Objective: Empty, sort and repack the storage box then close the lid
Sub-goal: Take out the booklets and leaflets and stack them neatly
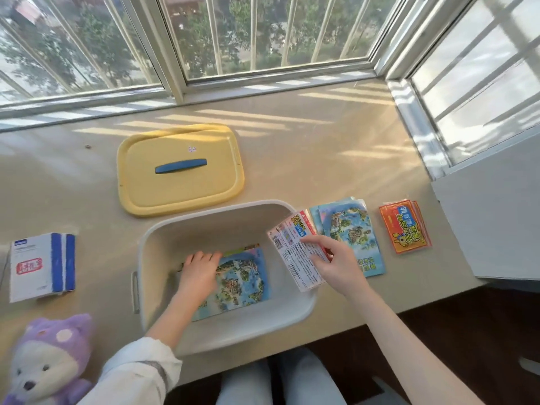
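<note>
— Over right rim of box (152, 238), pinches packet (295, 255) by its right edge with right hand (336, 260), thumb on top.
— Handling?
— Looks light, glossy, bendy; likely slides out of a loose hold. Best taken at an edge, thumb against fingers.
— And left?
— Presses flat with left hand (198, 270) on map sheet (245, 276) on box floor; fingers straight, gripping nothing.
— Further out?
— Stands just left of map pile (350, 229) and red pile (404, 226); lid (181, 182) off, behind box.

Barred window (263, 33) above beige sill (321, 147)
</note>
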